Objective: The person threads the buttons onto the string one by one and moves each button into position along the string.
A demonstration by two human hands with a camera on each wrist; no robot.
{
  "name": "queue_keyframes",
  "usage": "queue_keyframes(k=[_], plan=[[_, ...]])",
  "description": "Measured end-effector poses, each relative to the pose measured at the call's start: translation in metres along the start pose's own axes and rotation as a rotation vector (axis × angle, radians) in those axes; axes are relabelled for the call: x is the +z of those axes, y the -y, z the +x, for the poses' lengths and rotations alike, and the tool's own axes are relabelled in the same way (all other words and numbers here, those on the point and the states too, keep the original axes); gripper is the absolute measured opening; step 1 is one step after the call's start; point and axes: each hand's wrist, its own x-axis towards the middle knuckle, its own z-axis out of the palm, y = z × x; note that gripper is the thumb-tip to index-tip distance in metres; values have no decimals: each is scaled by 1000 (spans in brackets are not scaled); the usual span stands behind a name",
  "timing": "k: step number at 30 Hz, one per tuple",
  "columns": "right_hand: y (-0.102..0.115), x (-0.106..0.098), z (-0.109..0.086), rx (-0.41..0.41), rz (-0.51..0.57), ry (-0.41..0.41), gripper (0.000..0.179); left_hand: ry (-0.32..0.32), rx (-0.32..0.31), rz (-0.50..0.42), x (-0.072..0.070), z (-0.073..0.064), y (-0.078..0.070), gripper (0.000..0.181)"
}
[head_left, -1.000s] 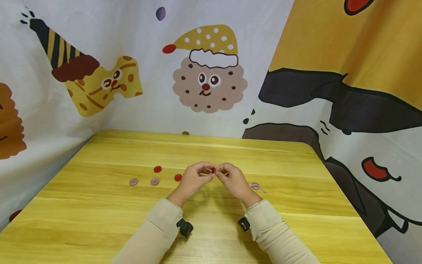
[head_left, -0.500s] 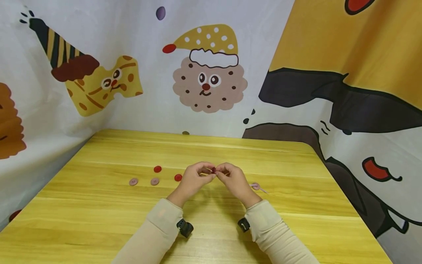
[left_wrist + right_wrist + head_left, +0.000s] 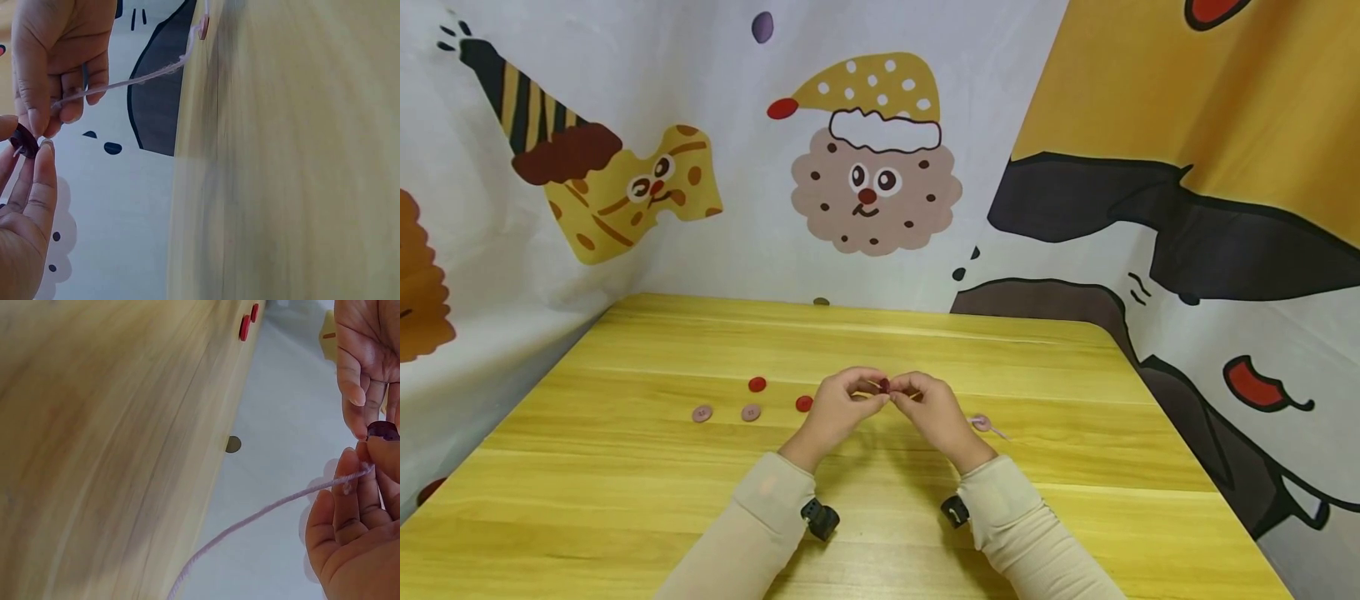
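Note:
In front of me the two hands meet above the table. My left hand point(image 3: 842, 408) pinches a dark red button point(image 3: 24, 141) between thumb and fingers, tilted on edge. My right hand point(image 3: 928, 408) pinches a pale lilac yarn point(image 3: 269, 509) close against that button. A short pale tip shows on the button's near face in the left wrist view. From the right fingers the yarn runs down to a pink button point(image 3: 981, 422) threaded on it, lying on the table to the right.
Two red buttons point(image 3: 757, 384) and two pink buttons point(image 3: 702, 413) lie on the wooden table point(image 3: 625, 500) left of the hands. A cartoon-printed cloth point(image 3: 722, 258) hangs behind the table. Each wrist wears a black strap device point(image 3: 820, 518).
The hands keep almost the same pose, with the dark red button still pinched between them. The head view has shifted very slightly.

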Motion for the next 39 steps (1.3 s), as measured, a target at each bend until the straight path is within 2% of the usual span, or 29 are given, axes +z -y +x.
queue_keyframes(k=[3,7,10,13,27,39], plan=[[1,0,0,23,23,-10,8,5,-21,5,0,-3,-10,29],[1,0,0,37,38,-16,6,5,-26,12,0,-4,-13,29],[1,1,1,18,12,-24,5,3,-18,12,0,-2,-3,30],[0,1,1,-4,-15,-37,5,1,-7,6,0,-1,-1,29],[3,2,0,-10,-20,-40,4,4,35,20,0,-3,-2,27],[0,1,0,-38,-46,-34,4,-10,-20,50,0,-3,-3,28]])
